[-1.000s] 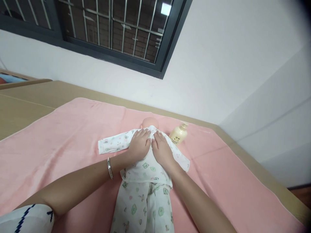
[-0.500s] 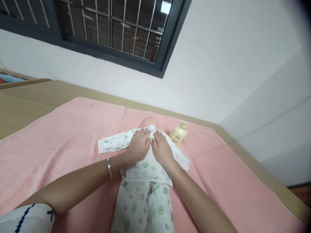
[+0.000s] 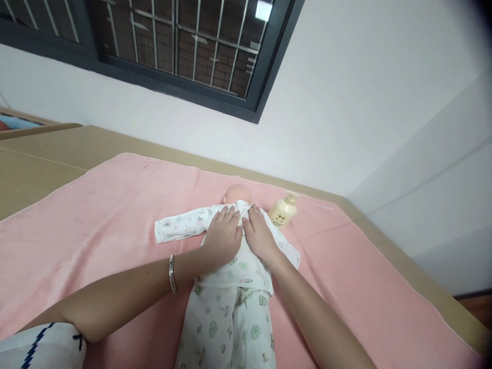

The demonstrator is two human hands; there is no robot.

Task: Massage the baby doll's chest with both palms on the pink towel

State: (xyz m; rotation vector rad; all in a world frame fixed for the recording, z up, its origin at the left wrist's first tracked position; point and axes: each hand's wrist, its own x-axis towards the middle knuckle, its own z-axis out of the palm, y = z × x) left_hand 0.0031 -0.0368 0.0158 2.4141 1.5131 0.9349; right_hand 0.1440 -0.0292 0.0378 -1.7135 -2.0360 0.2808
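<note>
"Two bare hands reach forward, so what sits furthest left?"

"A white sleeve with dark blue zigzag marks, at 8 o'clock from the doll's chest. Its arm wears a silver bracelet, and a pink blanket spreads beneath everything."

"Next?"

"One arm of the doll's patterned shirt points to 9 o'clock. Then comes the left hand, palm down on the chest, fingers straight, slightly spread and aimed towards 12."

"Where is the doll itself?"

"On the blanket, in the middle. Its head is at 12 o'clock and its white printed trousers run to 6."

"And the right hand?"

"Just beside the left one, also flat on the shirt. Those fingers lie narrow, nearly together, pointing near 11. Neither hand shows a grip on anything."

"What's further right?"

"A pale yellow pump bottle, between 2 and 3 o'clock, close by the doll's shoulder. I can't tell whether they touch. The doll's other sleeve points to 4."
</note>
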